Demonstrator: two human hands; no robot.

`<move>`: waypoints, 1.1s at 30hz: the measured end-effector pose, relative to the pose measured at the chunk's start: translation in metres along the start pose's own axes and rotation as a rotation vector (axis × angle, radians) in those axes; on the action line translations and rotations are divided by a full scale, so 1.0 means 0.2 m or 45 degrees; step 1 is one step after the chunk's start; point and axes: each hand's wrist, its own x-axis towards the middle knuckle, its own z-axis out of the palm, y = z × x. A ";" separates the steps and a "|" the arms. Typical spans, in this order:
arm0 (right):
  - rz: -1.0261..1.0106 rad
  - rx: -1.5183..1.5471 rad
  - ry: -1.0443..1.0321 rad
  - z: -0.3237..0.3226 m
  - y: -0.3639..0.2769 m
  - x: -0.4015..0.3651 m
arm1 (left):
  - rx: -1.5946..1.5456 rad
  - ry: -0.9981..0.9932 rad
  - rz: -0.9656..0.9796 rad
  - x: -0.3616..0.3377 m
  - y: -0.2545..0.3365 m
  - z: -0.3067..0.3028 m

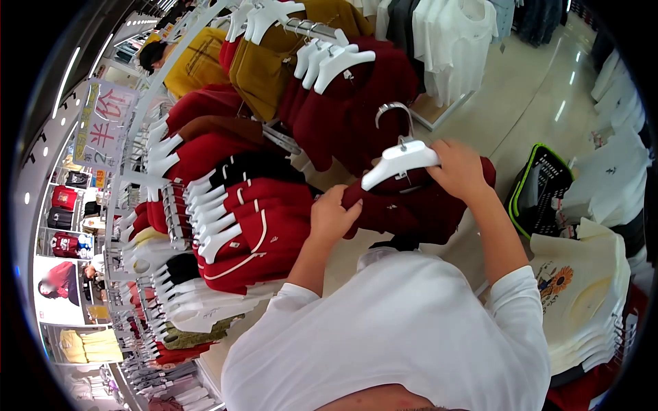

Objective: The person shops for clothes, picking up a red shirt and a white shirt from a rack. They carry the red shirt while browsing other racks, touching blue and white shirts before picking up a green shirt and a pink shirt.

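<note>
A dark red sweatshirt (418,212) hangs in front of me, partly off its white hanger (397,164). The hanger tilts, with its metal hook pointing up and away from me. My right hand (458,168) is closed around the hanger's right end, over the sweatshirt's shoulder. On the other side my left hand (332,216) has its fingers wrapped on the sweatshirt's left shoulder, apart from the hanger's free left end. Part of the garment is hidden behind my right hand and forearm.
Red tops (274,229) on white hangers fill the rack at my left. Dark red sweatshirts (363,103) hang ahead. A black basket with a green rim (528,164) stands on the floor at right, near cream T-shirts (582,294). A person in a mustard top (195,65) is far left.
</note>
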 end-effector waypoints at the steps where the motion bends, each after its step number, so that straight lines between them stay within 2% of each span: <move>1: -0.028 -0.005 0.030 -0.03 0.01 0.09 | -0.021 0.037 -0.014 0.06 0.02 -0.03; 8: -0.214 -0.035 0.131 -0.13 0.04 0.73 | -0.107 0.226 -0.017 0.51 0.04 -0.15; 14: -0.256 0.004 0.011 -0.07 0.08 1.10 | -0.051 0.207 -0.179 0.75 0.00 -0.18; 21: -0.358 0.038 -0.156 0.20 0.17 1.24 | 0.044 0.186 -0.196 0.78 -0.14 -0.07; 22: -0.386 0.080 -0.048 0.23 0.17 1.24 | 0.057 0.187 -0.205 0.78 -0.15 -0.06; 25: -0.364 0.118 0.015 0.28 0.17 1.27 | 0.087 0.224 -0.240 0.79 -0.14 -0.05; 28: -0.464 0.202 0.124 0.30 0.19 1.28 | 0.122 0.300 -0.243 0.79 -0.14 -0.03; 33: -0.499 0.197 0.148 0.32 0.22 1.29 | 0.148 0.402 -0.335 0.78 -0.13 0.04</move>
